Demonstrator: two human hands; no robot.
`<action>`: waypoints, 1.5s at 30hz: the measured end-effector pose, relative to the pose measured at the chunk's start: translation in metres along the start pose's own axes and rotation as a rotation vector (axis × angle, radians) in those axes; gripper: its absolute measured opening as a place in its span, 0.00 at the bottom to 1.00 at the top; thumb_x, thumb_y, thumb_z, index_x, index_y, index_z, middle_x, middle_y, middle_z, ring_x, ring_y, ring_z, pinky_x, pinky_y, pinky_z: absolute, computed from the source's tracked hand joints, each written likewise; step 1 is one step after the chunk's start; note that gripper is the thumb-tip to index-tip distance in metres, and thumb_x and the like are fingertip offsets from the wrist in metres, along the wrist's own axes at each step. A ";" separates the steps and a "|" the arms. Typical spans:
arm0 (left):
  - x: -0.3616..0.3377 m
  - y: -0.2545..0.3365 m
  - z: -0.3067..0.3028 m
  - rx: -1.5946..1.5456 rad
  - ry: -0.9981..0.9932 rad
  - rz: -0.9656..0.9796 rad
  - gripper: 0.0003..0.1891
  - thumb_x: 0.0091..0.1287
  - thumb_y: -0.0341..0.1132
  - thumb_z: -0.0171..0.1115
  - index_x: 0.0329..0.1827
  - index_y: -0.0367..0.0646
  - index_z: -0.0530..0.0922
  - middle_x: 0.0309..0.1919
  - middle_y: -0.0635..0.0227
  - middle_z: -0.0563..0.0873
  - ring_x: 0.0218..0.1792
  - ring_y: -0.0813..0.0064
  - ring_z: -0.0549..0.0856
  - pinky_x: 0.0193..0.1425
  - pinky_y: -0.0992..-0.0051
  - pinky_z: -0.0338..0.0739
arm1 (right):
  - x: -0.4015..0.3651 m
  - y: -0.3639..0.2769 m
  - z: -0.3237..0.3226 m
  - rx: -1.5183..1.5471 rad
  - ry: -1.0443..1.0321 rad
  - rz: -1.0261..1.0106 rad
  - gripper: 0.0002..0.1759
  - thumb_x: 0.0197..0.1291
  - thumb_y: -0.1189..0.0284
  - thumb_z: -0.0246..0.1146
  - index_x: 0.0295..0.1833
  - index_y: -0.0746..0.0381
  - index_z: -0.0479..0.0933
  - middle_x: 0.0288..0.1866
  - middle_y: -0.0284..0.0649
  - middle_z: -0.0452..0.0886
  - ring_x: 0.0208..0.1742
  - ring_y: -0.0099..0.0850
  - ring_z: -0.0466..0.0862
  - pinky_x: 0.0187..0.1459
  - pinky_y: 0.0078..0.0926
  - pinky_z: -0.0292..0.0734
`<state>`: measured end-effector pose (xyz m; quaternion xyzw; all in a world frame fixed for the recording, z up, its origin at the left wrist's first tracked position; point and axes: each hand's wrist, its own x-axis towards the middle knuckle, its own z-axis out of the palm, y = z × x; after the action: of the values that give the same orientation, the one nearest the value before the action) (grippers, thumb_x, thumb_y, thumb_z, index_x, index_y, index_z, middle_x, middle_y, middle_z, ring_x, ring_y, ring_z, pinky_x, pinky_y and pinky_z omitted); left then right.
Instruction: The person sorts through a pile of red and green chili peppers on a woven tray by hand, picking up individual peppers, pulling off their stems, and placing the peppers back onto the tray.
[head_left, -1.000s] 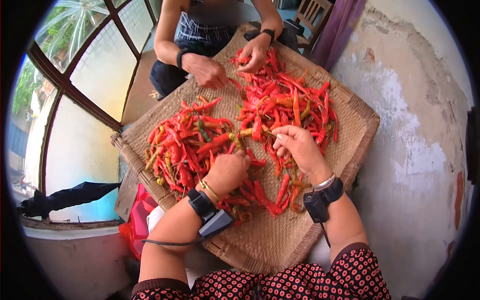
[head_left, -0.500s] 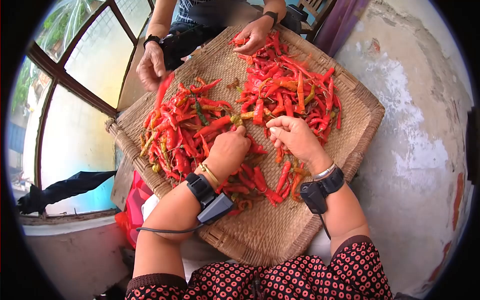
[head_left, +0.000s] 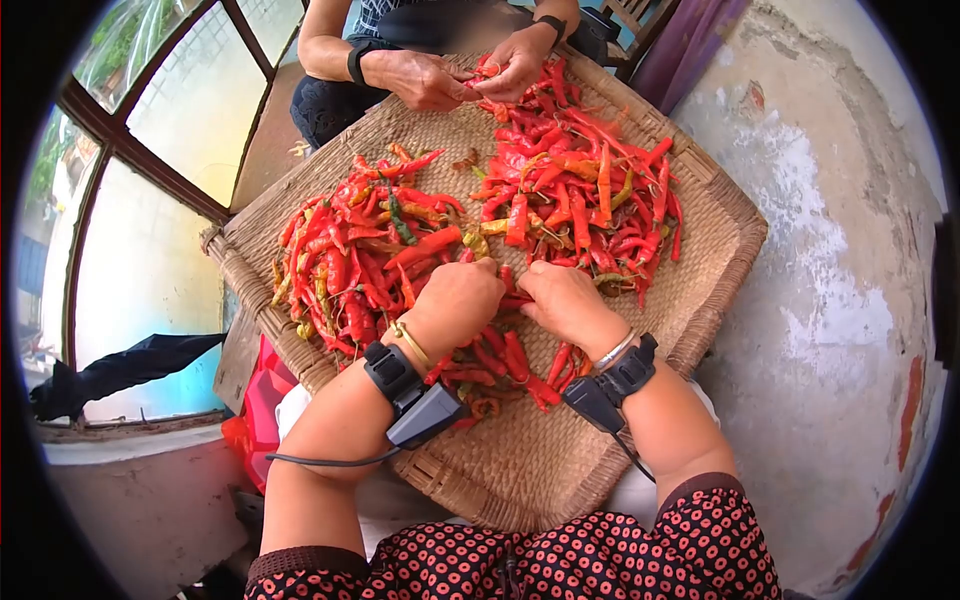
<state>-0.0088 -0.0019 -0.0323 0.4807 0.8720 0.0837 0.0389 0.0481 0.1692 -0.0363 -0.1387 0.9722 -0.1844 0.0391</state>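
Over the middle of a woven tray [head_left: 590, 455], my left hand [head_left: 458, 300] is closed with its knuckles up. A red chili pepper [head_left: 508, 279] shows between my two hands, and the left fingers are round it. My right hand [head_left: 568, 303] is closed too, its fingertips pinched at the same pepper and partly hidden beneath the hand. Left of my hands lies a heap of red chili peppers [head_left: 345, 265], some yellowish, one dark green. A second heap of red chili peppers [head_left: 590, 190] spreads across the right far side. Several more peppers lie below my wrists.
Across the tray, a person's two hands [head_left: 460, 78] meet over the far end of the right heap. Windows [head_left: 150, 250] and a folded black umbrella [head_left: 130, 372] are at the left. A worn plaster wall [head_left: 800, 270] stands close on the right.
My right hand has moved down and left to meet my left hand, which stays nearly in place. The other person's hand on the left has left the left heap and joined their other hand.
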 end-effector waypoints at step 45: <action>0.011 -0.028 -0.028 -0.888 0.603 -0.209 0.21 0.58 0.25 0.62 0.55 0.38 0.72 0.45 0.58 0.79 0.36 0.72 0.84 0.38 0.76 0.77 | -0.012 -0.014 -0.018 -0.067 -0.423 0.051 0.17 0.48 0.58 0.64 0.35 0.61 0.79 0.30 0.46 0.81 0.38 0.44 0.81 0.40 0.39 0.74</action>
<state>-0.0421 -0.0103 -0.0101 0.2837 0.7685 0.5735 -0.0056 0.0605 0.1663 -0.0144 -0.1510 0.9511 -0.1178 0.2423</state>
